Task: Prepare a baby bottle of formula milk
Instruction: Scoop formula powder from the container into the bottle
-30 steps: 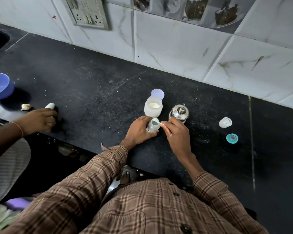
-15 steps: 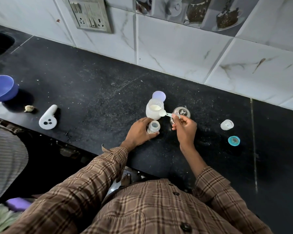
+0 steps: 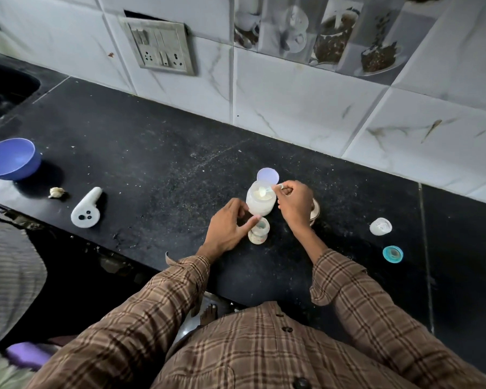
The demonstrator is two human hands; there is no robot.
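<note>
A small open baby bottle [image 3: 259, 231] stands on the black counter [image 3: 157, 175]. My left hand [image 3: 227, 226] touches its left side with thumb and fingers loosely round it. Just behind it stands an open white jar of formula powder [image 3: 260, 200], and its pale lilac lid [image 3: 268, 175] lies behind the jar. My right hand [image 3: 294, 202] pinches a small white scoop [image 3: 267, 190], whose bowl is inside the jar's mouth. The bottle's clear cap [image 3: 380, 226] and teal ring [image 3: 392, 254] lie to the right.
A steel vessel [image 3: 315, 210] sits mostly hidden behind my right hand. On the left lie a white handheld device [image 3: 85, 205], a small crumpled scrap [image 3: 56, 192] and a purple bowl [image 3: 11, 158]. Another person's striped sleeve [image 3: 9, 276] shows at the left edge. A sink [image 3: 3, 91] is far left.
My right hand moved the scoop from over the bottle back to the powder jar and dipped it in. The other person's hand left the white device.
</note>
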